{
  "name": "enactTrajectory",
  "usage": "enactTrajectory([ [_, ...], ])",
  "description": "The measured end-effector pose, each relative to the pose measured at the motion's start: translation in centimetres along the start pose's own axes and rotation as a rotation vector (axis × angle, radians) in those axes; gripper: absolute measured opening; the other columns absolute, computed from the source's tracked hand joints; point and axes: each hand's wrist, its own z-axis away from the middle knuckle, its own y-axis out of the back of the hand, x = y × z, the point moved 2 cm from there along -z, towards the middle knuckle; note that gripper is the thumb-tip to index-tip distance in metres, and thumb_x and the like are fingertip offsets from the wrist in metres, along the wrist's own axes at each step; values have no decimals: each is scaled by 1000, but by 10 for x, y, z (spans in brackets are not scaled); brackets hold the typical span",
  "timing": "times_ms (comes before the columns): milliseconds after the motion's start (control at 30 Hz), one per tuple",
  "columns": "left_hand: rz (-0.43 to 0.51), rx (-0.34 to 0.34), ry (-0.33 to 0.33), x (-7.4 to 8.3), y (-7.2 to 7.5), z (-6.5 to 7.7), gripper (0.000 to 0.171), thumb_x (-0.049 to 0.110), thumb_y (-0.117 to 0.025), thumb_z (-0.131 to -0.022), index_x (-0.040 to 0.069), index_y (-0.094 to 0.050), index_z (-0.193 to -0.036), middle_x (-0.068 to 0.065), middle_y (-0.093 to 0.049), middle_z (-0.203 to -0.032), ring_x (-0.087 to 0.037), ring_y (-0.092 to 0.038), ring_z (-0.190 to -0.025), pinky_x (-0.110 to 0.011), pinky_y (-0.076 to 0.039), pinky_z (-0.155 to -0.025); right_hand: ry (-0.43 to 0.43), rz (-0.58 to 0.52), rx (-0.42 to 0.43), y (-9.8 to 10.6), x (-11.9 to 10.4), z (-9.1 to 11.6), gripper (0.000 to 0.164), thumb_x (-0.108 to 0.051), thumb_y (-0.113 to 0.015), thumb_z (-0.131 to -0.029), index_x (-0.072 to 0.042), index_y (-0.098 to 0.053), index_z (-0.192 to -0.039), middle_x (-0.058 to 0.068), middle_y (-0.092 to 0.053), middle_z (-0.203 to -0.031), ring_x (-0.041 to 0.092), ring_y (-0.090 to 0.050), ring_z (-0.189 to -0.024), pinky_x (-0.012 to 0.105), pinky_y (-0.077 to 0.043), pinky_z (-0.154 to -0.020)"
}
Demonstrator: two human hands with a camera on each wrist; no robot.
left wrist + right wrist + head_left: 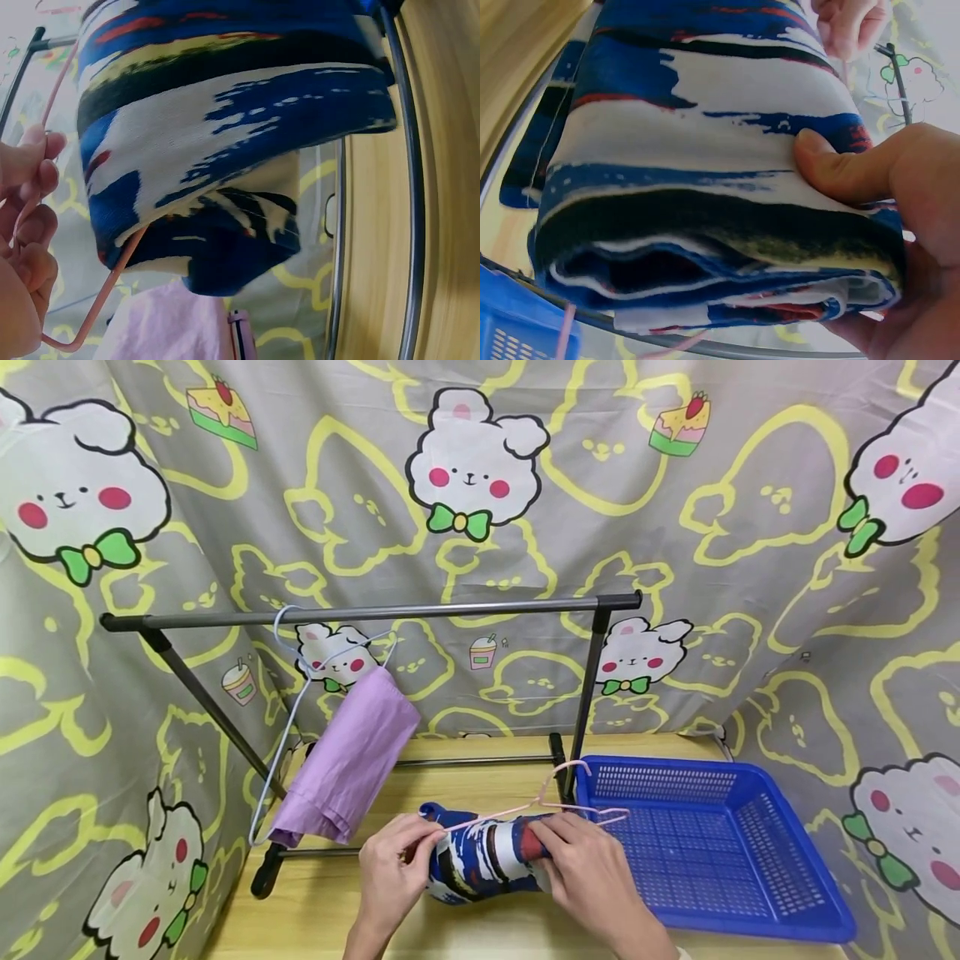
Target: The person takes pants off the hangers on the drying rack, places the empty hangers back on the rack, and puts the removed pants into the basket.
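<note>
Head: above the brush-stroke-print garment (487,856), facing forward and down, farthest off.
Left wrist: close beside it, facing past it to lilac cloth (161,322).
Right wrist: close at its folded end, facing the left hand (851,26).
All three: share the garment.

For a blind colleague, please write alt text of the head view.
A left hand holds a pink hanger while the right hand grips the patterned cloth on it. At left, purple cloth hangs from a blue hanger on a rack; a blue basket lies at right.

Left hand (396,860), right hand (588,862): pinch grips
</note>
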Motion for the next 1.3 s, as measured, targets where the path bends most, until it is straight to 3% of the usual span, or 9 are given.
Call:
enactTrajectory([
  [200, -62, 11, -11, 0, -1, 1, 19, 3, -83, -78, 20, -78, -83, 9, -71, -81, -11, -68, -73, -27, -52, -69, 20, 41, 40, 19, -8, -3, 41, -9, -79, -67, -10, -79, -108, 1, -75, -100, 24, -69, -95, 41, -55, -78],
  [433, 4, 81, -6, -6, 9, -3, 22, -7, -82, -74, 13, -78, -83, 4, -69, -77, -11, -62, -67, -21, -49, -63, 5, 22, 25, 47, -12, 0, 44, -11, -81, -66, -10, -78, -111, 3, -75, -106, 25, -69, -98, 44, -57, -80],
  [733, -41, 130, 18, -17, 27, -4, 24, -10, -83, -71, 10, -79, -83, 2, -69, -76, -10, -59, -63, -22, -44, -55, -55, -5, 51, 65, 7, 13, 45, -11, -72, -69, -13, -77, -113, 2, -74, -110, 25, -68, -101, 47, -54, -87],
  [1000, -108, 149, 111, -19, 41, 4, 26, -13, -83, -73, 11, -78, -82, 5, -69, -75, -2, -55, -62, -14, -42, -53, -174, 41, -14, 71, 22, 30, 47, -7, -82, -63, -15, -79, -109, 0, -74, -106, 25, -70, -97, 50, -58, -81],
  [1300, -118, 211, 308, -8, 34, -5, 19, -9, -77, -86, 10, -78, -89, 3, -64, -73, -3, -48, -59, -15, -37, -52, -242, 63, 22, 68, 36, 44, 45, -5, -76, -64, -14, -80, -107, 0, -74, -105, 25, -70, -97, 48, -56, -81],
])
